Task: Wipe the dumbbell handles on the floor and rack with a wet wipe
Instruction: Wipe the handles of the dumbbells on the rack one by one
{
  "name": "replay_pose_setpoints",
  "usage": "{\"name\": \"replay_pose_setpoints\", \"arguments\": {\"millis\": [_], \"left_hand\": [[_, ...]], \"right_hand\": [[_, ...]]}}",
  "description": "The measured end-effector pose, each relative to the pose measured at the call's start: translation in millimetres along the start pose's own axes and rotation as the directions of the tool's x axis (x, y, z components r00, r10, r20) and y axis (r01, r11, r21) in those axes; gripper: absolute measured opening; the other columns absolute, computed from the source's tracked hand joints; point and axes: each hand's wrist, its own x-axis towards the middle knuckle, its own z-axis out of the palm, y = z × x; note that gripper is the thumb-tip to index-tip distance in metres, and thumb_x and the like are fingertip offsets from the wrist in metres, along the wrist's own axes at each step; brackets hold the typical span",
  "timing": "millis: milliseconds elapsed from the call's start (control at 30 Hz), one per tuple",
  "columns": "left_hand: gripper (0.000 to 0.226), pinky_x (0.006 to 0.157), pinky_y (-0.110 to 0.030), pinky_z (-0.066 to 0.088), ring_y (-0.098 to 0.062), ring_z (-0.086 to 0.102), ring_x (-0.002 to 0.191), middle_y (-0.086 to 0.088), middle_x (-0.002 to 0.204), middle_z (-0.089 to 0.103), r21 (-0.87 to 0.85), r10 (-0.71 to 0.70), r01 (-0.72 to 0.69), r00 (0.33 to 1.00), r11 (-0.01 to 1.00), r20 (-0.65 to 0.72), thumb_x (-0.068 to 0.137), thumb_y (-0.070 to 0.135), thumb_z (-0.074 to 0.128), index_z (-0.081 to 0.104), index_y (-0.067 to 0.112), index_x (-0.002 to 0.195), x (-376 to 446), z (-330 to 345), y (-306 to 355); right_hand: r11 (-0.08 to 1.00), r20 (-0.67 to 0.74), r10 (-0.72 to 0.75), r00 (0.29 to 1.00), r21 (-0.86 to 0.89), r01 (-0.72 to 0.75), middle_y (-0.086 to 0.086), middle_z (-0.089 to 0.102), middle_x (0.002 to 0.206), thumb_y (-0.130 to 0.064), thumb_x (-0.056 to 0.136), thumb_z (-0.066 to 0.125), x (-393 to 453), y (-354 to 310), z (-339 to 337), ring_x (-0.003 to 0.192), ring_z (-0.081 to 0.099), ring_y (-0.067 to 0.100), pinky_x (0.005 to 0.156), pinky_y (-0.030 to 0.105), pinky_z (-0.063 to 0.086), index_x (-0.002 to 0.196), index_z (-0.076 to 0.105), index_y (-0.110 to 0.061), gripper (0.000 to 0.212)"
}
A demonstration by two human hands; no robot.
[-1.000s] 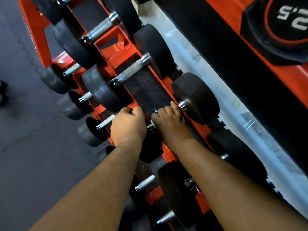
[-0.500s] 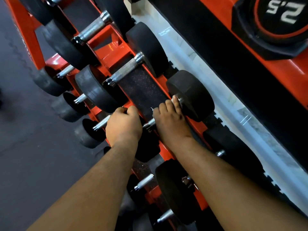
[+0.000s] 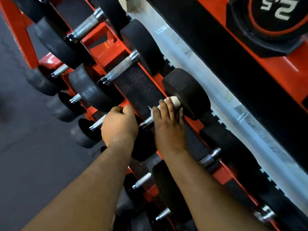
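A black dumbbell (image 3: 188,92) lies across the top tier of the red rack (image 3: 106,47). My right hand (image 3: 168,124) wraps a white wet wipe (image 3: 175,100) around its steel handle, close to the far weight head. A short bare stretch of handle (image 3: 147,122) shows left of the hand. My left hand (image 3: 119,124) curls its fingers over the near weight head of the same dumbbell, which is mostly hidden beneath it.
More dumbbells sit on the rack: one with a knurled handle (image 3: 120,69) just beyond, another (image 3: 210,157) nearer me, several smaller ones (image 3: 83,130) on lower tiers. A 2.5 weight plate (image 3: 276,15) hangs at top right. Grey floor (image 3: 25,147) lies to the left.
My right hand has slid along the handle toward the far weight head, and the white wipe now shows beyond the fingers. My left hand has kept its grip.
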Motion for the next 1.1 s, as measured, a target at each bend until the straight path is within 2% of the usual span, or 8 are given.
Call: {"name": "replay_pose_setpoints", "arguments": {"millis": [200, 267, 333, 433, 567, 733, 900, 1100], "left_hand": [[0.029, 0.072, -0.038, 0.051, -0.025, 0.060, 0.078, 0.000, 0.077, 0.063, 0.002, 0.010, -0.010, 1.000, 1.000, 0.003, 0.093, 0.041, 0.043, 0.060, 0.023, 0.079, 0.0, -0.2, -0.6], [0.029, 0.073, -0.038, 0.052, -0.024, 0.060, 0.077, 0.000, 0.077, 0.063, 0.002, 0.011, -0.011, 1.000, 1.000, 0.005, 0.093, 0.041, 0.043, 0.060, 0.023, 0.078, -0.5, -0.5, -0.2], [0.030, 0.072, -0.038, 0.051, -0.023, 0.059, 0.075, -0.001, 0.076, 0.062, 0.002, 0.018, -0.018, 1.000, 1.000, 0.001, 0.094, 0.040, 0.043, 0.060, 0.021, 0.078, -0.4, -0.4, -0.2], [0.030, 0.067, -0.035, 0.045, -0.021, 0.057, 0.072, -0.002, 0.075, 0.062, 0.014, 0.030, -0.030, 1.000, 0.999, -0.002, 0.094, 0.039, 0.043, 0.061, 0.020, 0.080, 0.8, 0.3, -1.0], [0.032, 0.066, -0.035, 0.041, -0.023, 0.056, 0.070, -0.003, 0.072, 0.061, 0.027, 0.037, -0.036, 0.999, 0.999, -0.011, 0.095, 0.038, 0.044, 0.059, 0.018, 0.076, 2.2, 1.7, -1.7], [0.032, 0.059, -0.034, 0.037, -0.025, 0.054, 0.064, -0.003, 0.065, 0.056, 0.019, 0.040, -0.040, 0.999, 0.999, -0.012, 0.094, 0.037, 0.044, 0.055, 0.016, 0.073, 2.3, 2.7, -2.8], [0.031, 0.059, -0.034, 0.038, -0.026, 0.053, 0.063, -0.001, 0.064, 0.054, 0.008, 0.031, -0.031, 0.999, 0.999, -0.009, 0.092, 0.039, 0.044, 0.055, 0.018, 0.072, 3.7, 3.5, -4.7], [0.031, 0.063, -0.036, 0.040, -0.029, 0.056, 0.070, -0.002, 0.067, 0.055, 0.024, 0.033, -0.033, 0.999, 0.999, -0.014, 0.092, 0.039, 0.044, 0.055, 0.018, 0.072, 3.7, 3.3, -4.2]], "right_hand": [[0.755, -0.124, 0.410, 0.904, 0.603, -0.260, 0.007, 0.069, 0.127, -0.010, 0.095, 0.052, -31.3, 6.4, -9.3, 0.116, 0.066, 0.022, 0.097, 0.026, 0.050, 0.122, 0.072, -0.014, 0.034], [0.303, 0.166, 0.702, 0.692, 0.810, -0.502, 0.004, 0.075, 0.105, -0.008, 0.097, 0.059, -31.4, 4.7, -10.1, 0.096, 0.071, 0.020, 0.078, 0.016, 0.053, 0.111, 0.074, -0.019, 0.023], [-0.353, 0.544, 0.707, 0.452, 0.825, -0.441, 0.005, 0.074, 0.097, -0.011, 0.099, 0.060, -18.4, 4.3, -13.4, 0.091, 0.072, 0.026, 0.079, 0.029, 0.057, 0.105, 0.069, -0.021, 0.015], [-0.781, 0.760, 0.450, 0.468, 0.590, -0.206, 0.012, 0.073, 0.098, -0.016, 0.101, 0.055, 3.7, 7.5, -16.0, 0.083, 0.074, 0.022, 0.073, 0.034, 0.059, 0.113, 0.065, -0.009, 0.017], [-0.763, 0.705, 0.257, 0.661, 0.568, -0.309, 0.008, 0.071, 0.088, -0.025, 0.099, 0.052, 34.6, 5.5, -23.3, 0.083, 0.067, 0.022, 0.084, 0.037, 0.053, 0.100, 0.067, -0.010, 0.022], [-0.671, 0.714, 0.293, 0.636, 0.628, -0.395, 0.006, 0.066, 0.070, -0.033, 0.093, 0.062, 47.6, 6.2, -19.0, 0.066, 0.065, 0.017, 0.077, 0.036, 0.049, 0.075, 0.066, -0.015, 0.025], [-0.689, 0.716, 0.429, 0.551, 0.654, -0.313, 0.008, 0.068, 0.092, -0.025, 0.077, 0.079, 38.5, -0.8, -9.8, 0.083, 0.066, 0.020, 0.071, 0.032, 0.053, 0.107, 0.065, -0.011, 0.036], [-0.750, 0.749, 0.202, 0.631, 0.533, -0.392, -0.003, 0.060, 0.076, -0.027, 0.086, 0.069, 54.5, 11.0, -8.1, 0.069, 0.065, 0.012, 0.064, 0.033, 0.059, 0.087, 0.059, -0.015, 0.015]]}}
